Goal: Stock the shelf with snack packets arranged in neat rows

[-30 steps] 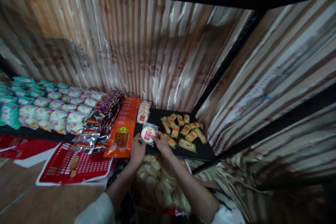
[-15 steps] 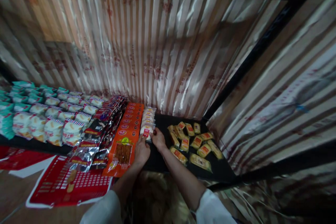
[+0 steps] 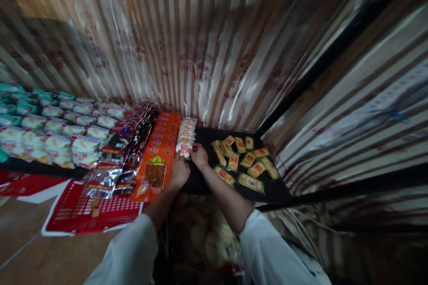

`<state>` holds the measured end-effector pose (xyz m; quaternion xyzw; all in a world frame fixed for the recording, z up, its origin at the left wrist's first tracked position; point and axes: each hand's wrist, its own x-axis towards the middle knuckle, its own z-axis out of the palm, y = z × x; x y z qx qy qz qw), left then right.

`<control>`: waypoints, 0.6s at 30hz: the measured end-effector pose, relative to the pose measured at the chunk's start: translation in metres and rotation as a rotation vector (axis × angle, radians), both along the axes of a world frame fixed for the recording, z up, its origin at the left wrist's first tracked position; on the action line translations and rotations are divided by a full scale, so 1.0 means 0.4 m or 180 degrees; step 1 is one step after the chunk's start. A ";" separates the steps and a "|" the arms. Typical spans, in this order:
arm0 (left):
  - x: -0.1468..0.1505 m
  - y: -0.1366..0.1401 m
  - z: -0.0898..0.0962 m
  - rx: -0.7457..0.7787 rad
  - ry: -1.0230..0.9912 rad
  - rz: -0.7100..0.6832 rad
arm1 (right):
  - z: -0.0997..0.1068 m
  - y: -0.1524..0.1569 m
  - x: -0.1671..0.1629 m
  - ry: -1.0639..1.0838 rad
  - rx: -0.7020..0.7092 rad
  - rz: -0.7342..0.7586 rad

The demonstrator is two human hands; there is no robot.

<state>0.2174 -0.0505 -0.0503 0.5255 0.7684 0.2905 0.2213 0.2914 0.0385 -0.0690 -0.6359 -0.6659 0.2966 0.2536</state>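
A row of small white snack packets [image 3: 187, 127] lies on the black shelf [image 3: 202, 183], overlapping from front to back. At its front end is a white snack packet [image 3: 184, 147] with a red label. My left hand [image 3: 179, 172] is closed at this packet's near left edge, its fingertips largely hidden. My right hand [image 3: 199, 156] pinches the packet's right side. Directly left of the row lies a long orange snack pouch [image 3: 156, 156] with brown sticks showing through its window.
Yellow-wrapped snack bars [image 3: 247, 160] lie scattered to the right. Dark shiny packets [image 3: 123, 147] and white bread packets [image 3: 83, 149] fill the left. A red basket [image 3: 96, 209] stands on the floor below. Striped foil sheeting [image 3: 207, 44] covers the back.
My view has tilted downward, so the shelf sits higher in the picture. Both hands stay at the front white packet, which now lies against the row.
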 end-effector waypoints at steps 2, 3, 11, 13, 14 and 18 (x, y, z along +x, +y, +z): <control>0.003 -0.010 0.004 0.0046 0.0084 -0.0017 | 0.003 -0.008 0.004 0.0202 -0.0048 -0.0072; 0.006 -0.018 0.008 0.0098 0.0091 -0.0016 | 0.005 -0.017 0.008 0.0318 -0.0018 -0.0106; 0.082 -0.148 0.008 0.0139 -0.0639 -0.0533 | 0.020 -0.236 0.161 0.1478 0.0410 0.0341; 0.109 -0.188 -0.005 -0.0060 -0.0794 -0.0751 | 0.009 -0.313 0.230 0.1529 0.0318 0.0361; 0.123 -0.206 -0.011 -0.0152 -0.0813 -0.0861 | 0.000 -0.349 0.267 0.1457 0.0261 0.0351; 0.175 -0.268 -0.025 -0.0505 -0.0750 -0.1174 | -0.054 -0.449 0.407 0.0704 0.0193 0.0235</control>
